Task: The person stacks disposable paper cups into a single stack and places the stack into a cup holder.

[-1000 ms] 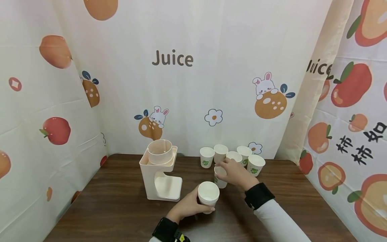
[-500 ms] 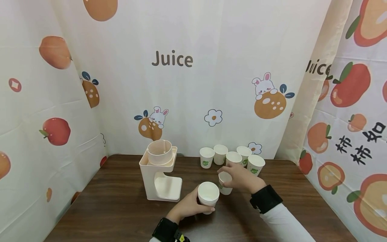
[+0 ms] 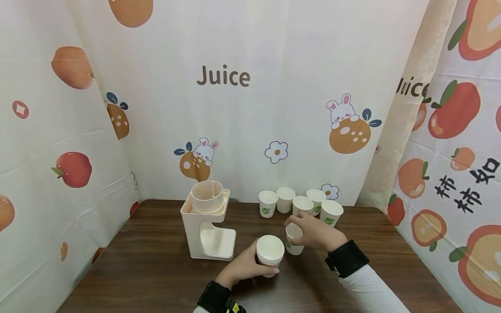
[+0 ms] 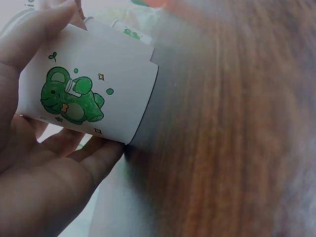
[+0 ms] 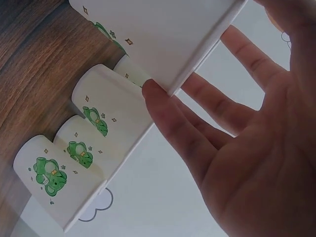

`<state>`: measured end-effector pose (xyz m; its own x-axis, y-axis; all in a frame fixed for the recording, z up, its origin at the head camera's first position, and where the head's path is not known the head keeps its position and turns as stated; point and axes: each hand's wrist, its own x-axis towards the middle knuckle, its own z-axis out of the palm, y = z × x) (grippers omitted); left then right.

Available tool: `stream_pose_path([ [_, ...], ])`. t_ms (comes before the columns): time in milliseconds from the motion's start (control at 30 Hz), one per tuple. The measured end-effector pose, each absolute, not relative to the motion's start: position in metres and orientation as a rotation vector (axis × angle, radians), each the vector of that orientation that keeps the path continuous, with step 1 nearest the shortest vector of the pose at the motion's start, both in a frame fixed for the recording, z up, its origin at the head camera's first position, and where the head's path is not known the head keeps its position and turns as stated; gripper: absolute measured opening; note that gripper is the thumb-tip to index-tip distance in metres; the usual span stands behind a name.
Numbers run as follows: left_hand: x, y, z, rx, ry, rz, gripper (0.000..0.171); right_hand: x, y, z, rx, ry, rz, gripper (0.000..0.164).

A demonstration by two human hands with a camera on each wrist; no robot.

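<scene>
Near the front of the table, my left hand (image 3: 245, 266) grips a small stack of white paper cups (image 3: 270, 248), upright with the mouth facing up. The left wrist view shows a green bear print on the stack's outer cup (image 4: 74, 94), with thumb and fingers on either side. Just right of the stack, my right hand (image 3: 316, 232) holds another white paper cup (image 3: 295, 249) near its rim. In the right wrist view the fingers (image 5: 170, 118) touch the rim of this held cup (image 5: 163, 39); the thumb's contact is largely hidden.
Several white paper cups (image 3: 268, 204) with green prints stand upright at the back of the brown wooden table (image 3: 148, 269). A cream juicer-like stand (image 3: 192, 230) with a round top cup is at the left. Printed curtains (image 3: 242, 117) enclose the back and sides.
My right hand and its cup have come nearer and to the right, away from the cups at the back. The left hand and its stack have stayed in place.
</scene>
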<state>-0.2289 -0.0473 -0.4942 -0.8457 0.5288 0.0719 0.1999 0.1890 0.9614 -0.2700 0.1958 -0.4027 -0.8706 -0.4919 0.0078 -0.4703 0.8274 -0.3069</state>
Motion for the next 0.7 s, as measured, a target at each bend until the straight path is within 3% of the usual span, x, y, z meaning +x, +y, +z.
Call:
stream_pose_path([
  [700, -0.2291, -0.0466, -0.4939, 0.714, 2.194, 1.734, 0.077, -0.2655, 0.2, -0.4036, -0.829, 2.924, -0.444, 0.045],
])
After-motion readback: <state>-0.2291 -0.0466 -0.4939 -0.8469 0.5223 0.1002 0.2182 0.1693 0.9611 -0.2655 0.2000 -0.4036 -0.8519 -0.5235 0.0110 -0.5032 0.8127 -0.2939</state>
